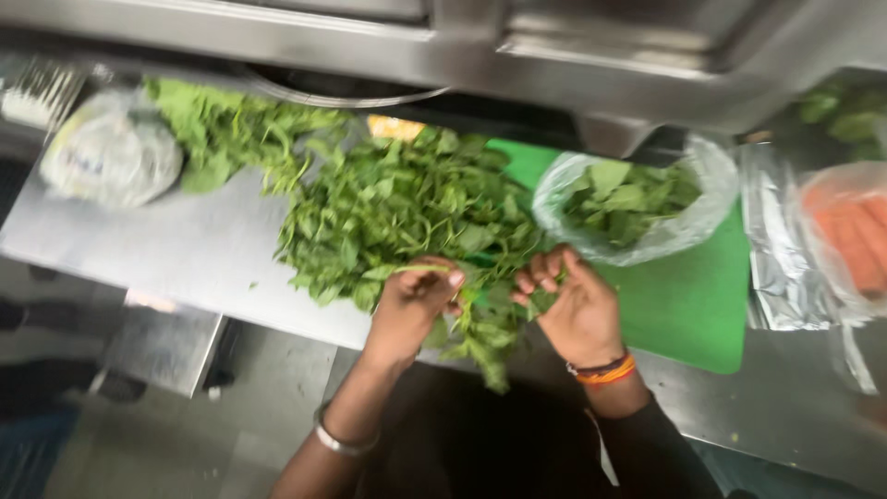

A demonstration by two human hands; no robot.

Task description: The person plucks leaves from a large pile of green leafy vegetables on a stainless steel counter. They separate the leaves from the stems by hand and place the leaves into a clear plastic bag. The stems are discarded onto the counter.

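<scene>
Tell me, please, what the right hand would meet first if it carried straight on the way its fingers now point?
Probably the clear plastic bag of picked leaves, which lies just beyond the right hand on the green cutting board. Depth is hard to judge from above, so it might brush the leaf pile first.

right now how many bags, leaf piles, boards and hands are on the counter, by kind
plastic bags: 3 (bag of leaves, white bag, bag of carrots)
loose leaf piles: 2 (big pile, small pile)
green board: 1
hands: 2 (left hand, right hand)
total: 8

2 hands (411, 305) (573, 305), 2 loose herb piles (407, 212) (231, 129), 3 plastic bags (637, 199) (111, 148) (850, 231), 1 green cutting board (684, 305), 1 foil sheet (781, 249)
</scene>
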